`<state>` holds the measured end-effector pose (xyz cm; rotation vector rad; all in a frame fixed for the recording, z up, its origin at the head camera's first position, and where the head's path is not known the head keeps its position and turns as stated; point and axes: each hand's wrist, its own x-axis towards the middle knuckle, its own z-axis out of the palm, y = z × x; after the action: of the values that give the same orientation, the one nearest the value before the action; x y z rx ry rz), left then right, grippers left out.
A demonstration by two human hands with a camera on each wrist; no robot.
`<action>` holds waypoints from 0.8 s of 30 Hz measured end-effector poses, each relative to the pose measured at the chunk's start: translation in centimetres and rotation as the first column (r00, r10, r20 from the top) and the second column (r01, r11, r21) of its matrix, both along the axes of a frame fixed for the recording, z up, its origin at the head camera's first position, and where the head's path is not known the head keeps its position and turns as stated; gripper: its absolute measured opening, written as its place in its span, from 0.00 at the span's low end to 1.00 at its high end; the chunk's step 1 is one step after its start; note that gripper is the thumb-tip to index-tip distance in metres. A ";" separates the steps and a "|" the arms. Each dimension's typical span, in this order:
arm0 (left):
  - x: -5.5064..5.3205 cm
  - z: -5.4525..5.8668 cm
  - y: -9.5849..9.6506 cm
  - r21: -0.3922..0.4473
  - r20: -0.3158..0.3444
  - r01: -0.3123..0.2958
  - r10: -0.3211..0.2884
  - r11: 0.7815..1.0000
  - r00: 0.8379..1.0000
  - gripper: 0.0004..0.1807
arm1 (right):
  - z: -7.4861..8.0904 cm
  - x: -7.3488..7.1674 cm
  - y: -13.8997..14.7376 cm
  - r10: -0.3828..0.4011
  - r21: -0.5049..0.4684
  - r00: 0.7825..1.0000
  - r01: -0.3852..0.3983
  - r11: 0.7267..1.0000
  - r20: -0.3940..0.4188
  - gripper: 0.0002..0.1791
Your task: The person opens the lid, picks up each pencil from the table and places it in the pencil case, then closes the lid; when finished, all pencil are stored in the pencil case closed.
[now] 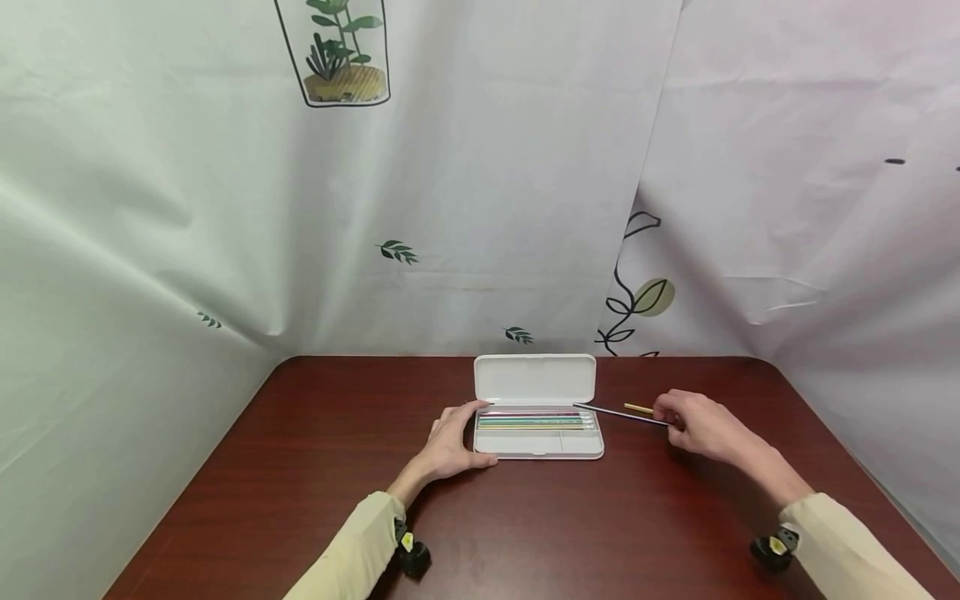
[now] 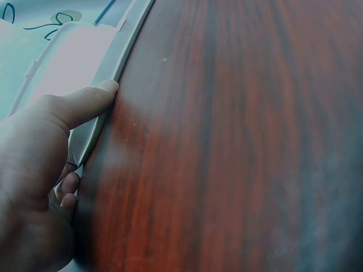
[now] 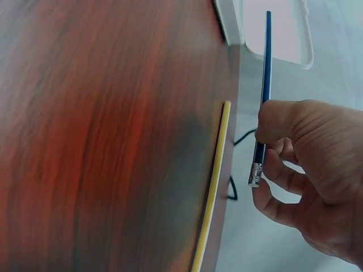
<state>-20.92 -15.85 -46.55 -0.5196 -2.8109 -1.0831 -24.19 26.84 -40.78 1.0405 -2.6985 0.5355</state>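
Observation:
A white pencil case (image 1: 517,447) lies on the table with its lid (image 1: 535,378) raised at the back. Several coloured pencils (image 1: 525,420) lie side by side in its rear part. My left hand (image 1: 447,446) spans the case's left end, thumb at the front edge and fingers toward the hinge side; the left wrist view shows the thumb on the rim. Between thumb and fingers, my right hand (image 1: 703,425) holds a dark blue pencil (image 3: 267,73) near its silver end. Its far tip overlaps the case's right rear corner in the head view.
A yellow pencil (image 3: 214,184) lies on the brown table (image 1: 570,533), partly behind the right hand in the head view. A pale curtain (image 1: 487,167) with printed plants hangs along the table's back and sides.

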 end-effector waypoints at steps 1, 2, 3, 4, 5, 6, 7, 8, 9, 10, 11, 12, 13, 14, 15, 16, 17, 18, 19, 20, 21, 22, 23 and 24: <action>0.0 0.0 0.0 -0.002 0.000 -0.001 0.001 1.000 1.000 0.47 | 0.0 -0.1 -0.3 0.000 0.005 1.000 0.000 1.000 0.004 0.17; 0.0 0.0 0.0 -0.003 0.001 -0.001 0.001 1.000 1.000 0.47 | 0.1 -0.1 -0.7 -0.002 0.010 1.000 0.002 1.000 0.010 0.16; 0.0 0.0 0.0 -0.006 -0.003 -0.001 0.001 1.000 1.000 0.47 | 0.0 -0.3 -1.0 0.000 0.015 1.000 0.000 1.000 0.006 0.16; 0.0 0.0 0.0 -0.004 -0.001 0.001 -0.001 1.000 1.000 0.47 | 0.0 -0.3 -1.3 0.002 0.018 1.000 -0.002 1.000 0.008 0.16; 0.0 0.0 0.0 -0.003 -0.001 0.001 -0.001 1.000 1.000 0.47 | 0.1 -0.4 -1.7 -0.001 0.023 1.000 0.000 1.000 0.010 0.16; 0.1 0.1 0.0 -0.001 -0.001 0.003 -0.003 1.000 1.000 0.47 | 0.1 -0.4 -2.0 -0.003 0.029 1.000 0.003 1.000 0.013 0.16; 0.1 0.1 0.0 0.004 -0.001 0.005 -0.005 1.000 1.000 0.47 | 0.2 -0.5 -2.3 -0.003 0.032 1.000 0.002 0.999 0.016 0.16; 0.1 0.1 0.0 0.006 -0.002 0.005 -0.005 1.000 1.000 0.47 | 0.2 -0.5 -2.6 -0.001 0.033 1.000 0.001 0.999 0.017 0.16; 0.1 0.1 0.0 0.007 -0.004 0.006 -0.006 1.000 1.000 0.47 | 0.3 -0.6 -2.9 -0.001 0.036 1.000 0.000 0.999 0.019 0.16; 0.1 0.1 0.0 0.010 -0.002 0.006 -0.006 1.000 1.000 0.47 | 0.4 -0.6 -3.2 -0.005 0.038 1.000 0.004 0.999 0.022 0.16; 0.1 0.1 0.0 0.011 -0.002 0.006 -0.006 1.000 1.000 0.47 | 0.4 -0.6 -3.4 -0.003 0.042 1.000 0.002 0.999 0.021 0.16; 0.1 0.1 0.0 0.010 -0.002 0.006 -0.006 1.000 1.000 0.47 | 0.4 -0.6 -3.7 0.002 0.045 1.000 -0.003 0.999 0.019 0.16; 0.1 0.1 0.0 0.009 -0.002 0.005 -0.005 1.000 1.000 0.47 | 0.5 -0.6 -3.9 0.010 0.047 1.000 -0.011 0.999 0.017 0.16; 0.1 0.1 0.0 0.008 0.000 0.004 -0.004 1.000 1.000 0.47 | 0.5 -0.7 -4.1 0.014 0.051 1.000 -0.015 0.999 0.013 0.16; 0.1 0.1 0.0 0.007 0.000 0.003 -0.003 1.000 1.000 0.47 | 0.5 -0.7 -4.3 0.018 0.056 1.000 -0.018 0.998 0.009 0.16; 0.1 0.1 0.0 0.007 0.001 0.002 -0.002 1.000 1.000 0.47 | 0.5 -0.8 -4.5 0.022 0.061 1.000 -0.022 0.998 0.004 0.16; 0.1 0.1 0.0 0.007 0.002 0.001 -0.001 1.000 1.000 0.47 | 0.5 -0.8 -4.8 0.027 0.065 1.000 -0.027 0.998 0.005 0.16; 0.1 0.1 0.0 0.007 0.003 0.001 -0.001 1.000 1.000 0.47 | 0.6 -0.9 -5.0 0.030 0.068 1.000 -0.030 0.997 0.002 0.16; 0.1 0.1 0.0 0.009 0.003 0.000 0.000 1.000 1.000 0.47 | 0.6 -1.0 -5.2 0.032 0.071 0.999 -0.032 0.997 0.001 0.16; 0.0 0.1 0.0 0.009 0.002 0.000 0.000 1.000 1.000 0.47 | 0.6 -1.0 -5.4 0.034 0.073 0.999 -0.034 0.997 0.000 0.16; 0.0 0.1 0.0 0.010 0.002 0.000 0.000 1.000 1.000 0.47 | 0.6 -1.1 -5.6 0.037 0.075 0.999 -0.037 0.997 0.001 0.16; 0.0 0.1 0.0 0.011 0.002 0.000 0.000 1.000 1.000 0.47 | 0.6 -1.2 -5.8 0.039 0.077 0.999 -0.040 0.996 0.003 0.15; 0.0 0.1 0.0 0.011 0.002 0.000 0.000 1.000 1.000 0.47 | 0.6 -1.3 -6.1 0.041 0.080 0.999 -0.041 0.996 0.005 0.15; 0.0 0.1 0.0 0.011 0.001 -0.001 0.001 1.000 1.000 0.48 | 0.6 -1.4 -6.3 0.043 0.082 0.999 -0.043 0.996 0.005 0.15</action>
<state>-20.93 -15.87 -46.48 -0.5173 -2.8046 -1.0980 -25.55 20.57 -40.17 1.1222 -2.7268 0.4374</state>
